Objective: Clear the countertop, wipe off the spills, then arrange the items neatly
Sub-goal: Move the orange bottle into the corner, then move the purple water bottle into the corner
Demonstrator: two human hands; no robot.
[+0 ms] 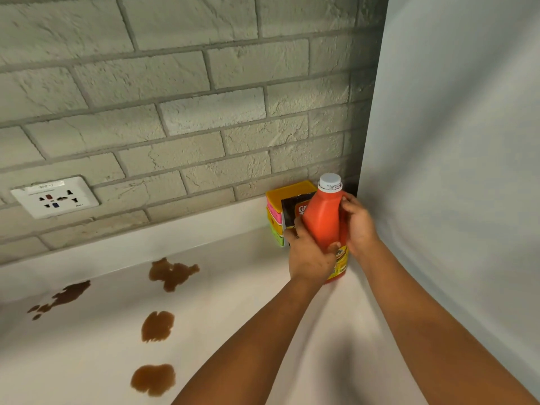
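Observation:
An orange bottle with a white cap stands in the back right corner of the white countertop. My left hand grips its lower left side over the yellow label. On its upper right side my right hand curls round the bottle. Just behind it a dark packet leans against a stack of coloured containers, yellow on top, then pink and green. Several brown spills lie across the counter to the left.
A grey brick wall runs behind the counter, with a white power socket at the left. A plain pale wall closes the right side next to the bottle.

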